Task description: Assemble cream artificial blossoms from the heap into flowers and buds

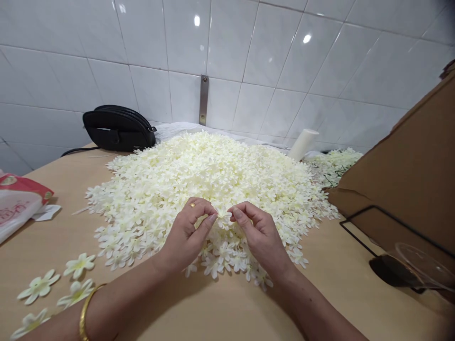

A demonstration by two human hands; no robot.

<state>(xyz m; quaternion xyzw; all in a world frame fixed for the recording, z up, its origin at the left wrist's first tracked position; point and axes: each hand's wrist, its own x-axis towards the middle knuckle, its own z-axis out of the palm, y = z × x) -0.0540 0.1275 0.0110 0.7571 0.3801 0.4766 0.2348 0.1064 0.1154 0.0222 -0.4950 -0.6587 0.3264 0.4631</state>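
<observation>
Between my two hands is one cream artificial flower (pixel 223 217), its petals pinched at either side. My left hand (pixel 194 227), with a ring on one finger, grips the left edge between thumb and forefinger. From the right, my right hand (pixel 258 232) closes thumb and fingertips on the opposite edge. Behind and below them spreads a large heap of loose cream flowers (pixel 213 166). Several bigger flowers with yellow centres (pixel 78 265) lie apart near my left forearm, which wears a gold bangle.
A black pouch (pixel 119 129) stands at the back left. Left of the heap lies a red and white packet (pixel 21 203). A white roll (pixel 303 144) leans behind the heap. On the right are a cardboard box (pixel 401 175) and sunglasses (pixel 394 271). A tiled wall (pixel 231 57) closes off the back.
</observation>
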